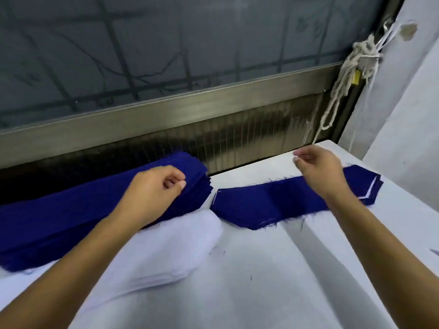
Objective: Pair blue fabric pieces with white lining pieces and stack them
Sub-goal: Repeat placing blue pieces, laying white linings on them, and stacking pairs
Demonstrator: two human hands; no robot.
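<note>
A thick stack of blue fabric pieces lies at the left along the table's far edge. In front of it sits a stack of white lining pieces. My left hand rests on the right end of the blue stack, its fingers curled and thumb pinching at the top piece's edge. To the right lies the paired stack, blue on top with white lining edges showing at both ends. My right hand hovers over this stack with loosely curled fingers and holds nothing.
A white cloth covers the table, with a raised fold running down the right side. Behind the table stand a metal window frame and a ribbed panel. A knotted white rope hangs at the right, beside a white wall.
</note>
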